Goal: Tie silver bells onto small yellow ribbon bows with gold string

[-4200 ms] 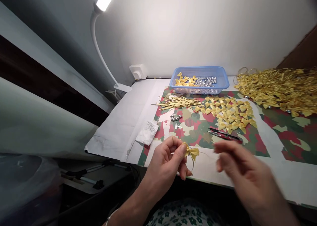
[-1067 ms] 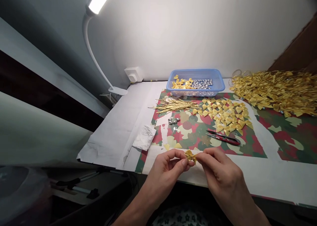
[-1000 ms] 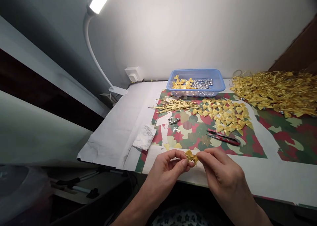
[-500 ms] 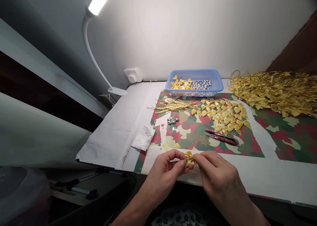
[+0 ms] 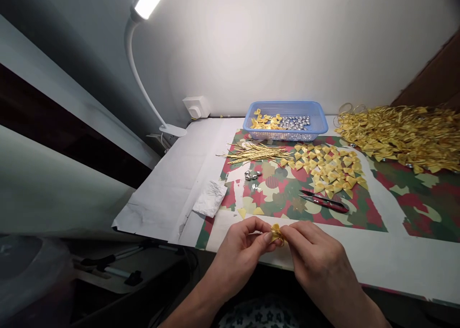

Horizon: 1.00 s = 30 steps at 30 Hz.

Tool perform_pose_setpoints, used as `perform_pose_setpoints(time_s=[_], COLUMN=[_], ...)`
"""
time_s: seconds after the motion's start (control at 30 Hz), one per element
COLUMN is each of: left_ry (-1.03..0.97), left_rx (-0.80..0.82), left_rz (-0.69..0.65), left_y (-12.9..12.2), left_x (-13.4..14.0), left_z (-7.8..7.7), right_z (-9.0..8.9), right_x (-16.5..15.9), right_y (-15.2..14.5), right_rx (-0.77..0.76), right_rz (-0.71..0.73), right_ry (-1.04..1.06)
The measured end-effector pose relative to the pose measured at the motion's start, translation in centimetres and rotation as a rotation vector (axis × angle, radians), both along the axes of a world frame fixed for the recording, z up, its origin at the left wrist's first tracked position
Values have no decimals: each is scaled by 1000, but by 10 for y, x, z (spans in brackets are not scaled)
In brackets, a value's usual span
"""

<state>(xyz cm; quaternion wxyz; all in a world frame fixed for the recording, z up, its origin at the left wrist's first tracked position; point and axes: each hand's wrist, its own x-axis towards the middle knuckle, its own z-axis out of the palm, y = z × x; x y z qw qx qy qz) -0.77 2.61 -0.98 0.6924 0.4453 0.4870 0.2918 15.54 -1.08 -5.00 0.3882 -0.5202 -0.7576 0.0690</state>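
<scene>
Between my two hands, above the table's near edge, is a small yellow ribbon bow. My left hand pinches it from the left with thumb and forefinger. My right hand has its fingertips closed on the bow's right side, and they hide part of it. Whether a wire runs through the bow I cannot make out. Just beyond lie two loose yellow ribbon pieces, a few silver bells and red-handled thread snips.
Rows of yellow bows lie beside a bundle of gold wire ties. Behind them stands a blue basket holding bows and silver bells. A heap of finished gold pieces fills the right. Left are crumpled white tissue and a lamp.
The bow between my fingers has turned slightly and more of it is covered. My hands have barely moved, while the whole view has shifted a little.
</scene>
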Motion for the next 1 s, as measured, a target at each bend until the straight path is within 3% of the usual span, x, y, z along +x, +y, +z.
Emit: perform_pose_setpoints(time_s=[0.43,0.77,1.0], left_ry=[8,233,384], left_rx=[55,486,788], left_rz=[-10,-37,-86], left_y=[-1,-7,-10], left_x=[1,4,7], left_z=[1,-8,-14], right_z=[1,-1,4], right_x=[3,-13,-14], right_y=[1,3,3], right_rx=[-1,-85,-160], right_rz=[62,-66,-48], right_ry=[59,213,319])
